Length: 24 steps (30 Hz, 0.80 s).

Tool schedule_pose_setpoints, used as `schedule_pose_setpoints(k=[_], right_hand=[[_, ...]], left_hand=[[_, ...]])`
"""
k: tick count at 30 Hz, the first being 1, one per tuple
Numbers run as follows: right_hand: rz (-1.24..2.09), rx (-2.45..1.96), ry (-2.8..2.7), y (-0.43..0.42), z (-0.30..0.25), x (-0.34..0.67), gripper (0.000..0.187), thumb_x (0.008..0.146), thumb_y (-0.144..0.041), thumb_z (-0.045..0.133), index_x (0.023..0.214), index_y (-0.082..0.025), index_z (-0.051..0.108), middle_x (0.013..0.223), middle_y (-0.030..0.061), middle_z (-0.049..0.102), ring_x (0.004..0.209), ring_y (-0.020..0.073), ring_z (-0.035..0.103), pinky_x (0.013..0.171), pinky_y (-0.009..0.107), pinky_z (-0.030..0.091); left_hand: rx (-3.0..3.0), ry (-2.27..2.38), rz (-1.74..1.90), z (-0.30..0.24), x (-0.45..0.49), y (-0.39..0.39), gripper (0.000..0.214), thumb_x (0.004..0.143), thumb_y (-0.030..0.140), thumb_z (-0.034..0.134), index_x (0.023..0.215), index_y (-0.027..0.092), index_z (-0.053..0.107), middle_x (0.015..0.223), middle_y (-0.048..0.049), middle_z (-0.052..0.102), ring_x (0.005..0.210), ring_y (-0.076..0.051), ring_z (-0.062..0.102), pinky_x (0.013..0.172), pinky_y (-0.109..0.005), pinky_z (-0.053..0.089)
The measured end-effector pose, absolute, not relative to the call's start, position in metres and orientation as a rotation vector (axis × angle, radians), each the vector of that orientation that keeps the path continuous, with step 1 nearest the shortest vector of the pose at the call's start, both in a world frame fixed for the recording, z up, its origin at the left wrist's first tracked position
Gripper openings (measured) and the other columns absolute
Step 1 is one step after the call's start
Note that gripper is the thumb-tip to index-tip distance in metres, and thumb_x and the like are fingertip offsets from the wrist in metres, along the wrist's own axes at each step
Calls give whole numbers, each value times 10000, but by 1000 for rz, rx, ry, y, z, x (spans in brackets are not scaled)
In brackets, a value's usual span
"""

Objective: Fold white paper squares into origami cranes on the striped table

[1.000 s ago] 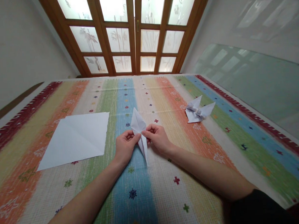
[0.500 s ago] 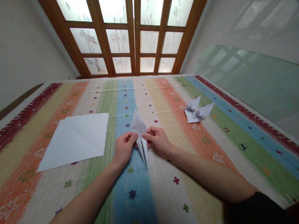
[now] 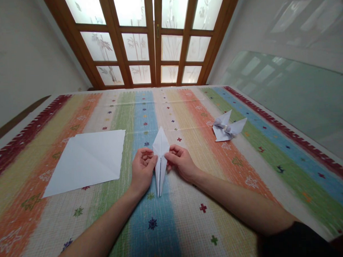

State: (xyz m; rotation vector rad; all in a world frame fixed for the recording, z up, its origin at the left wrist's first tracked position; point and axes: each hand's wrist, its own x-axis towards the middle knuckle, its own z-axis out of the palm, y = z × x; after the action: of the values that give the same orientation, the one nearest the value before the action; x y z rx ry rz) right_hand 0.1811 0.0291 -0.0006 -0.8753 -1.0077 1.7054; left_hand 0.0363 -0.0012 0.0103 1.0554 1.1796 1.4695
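— Where is the folded paper?
— On the counter, over the blue stripe, with its thin tip pointing at me. My left hand pinches one side and my right hand pinches the other.
— How do I fold it well?
— I think I should line both edges up on the middle line, press flat, and go slow near the tip.

Your folded paper is plain white, like the flat sheet and the paper crane. Under them you have a tablecloth striped red, yellow, orange, green, blue and cream, dotted with small crosses and stars. Your right sleeve is black.
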Motion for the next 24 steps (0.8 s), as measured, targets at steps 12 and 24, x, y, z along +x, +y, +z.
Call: schedule_pose_setpoints(k=[12,24], right_hand=[[1599,-912,-1075,29,5,185,555,668,-311,780,1133,-197,500,534,-118,586,396,80,551,388,176,475],[1534,-874,-1219,26,6,186,456,739,-340,721,1108,-217,484,542,-117,580,402,79,551,410,184,483]], left_hand=[[1073,1160,1418,12,36,-2,442,701,314,725,1081,183,542,810,20,613,543,-85,567,512,-207,461],[1075,1145,1410,9,34,-2,377,689,281,717,1026,190,574,853,-3,642,579,-97,580,516,-203,457]])
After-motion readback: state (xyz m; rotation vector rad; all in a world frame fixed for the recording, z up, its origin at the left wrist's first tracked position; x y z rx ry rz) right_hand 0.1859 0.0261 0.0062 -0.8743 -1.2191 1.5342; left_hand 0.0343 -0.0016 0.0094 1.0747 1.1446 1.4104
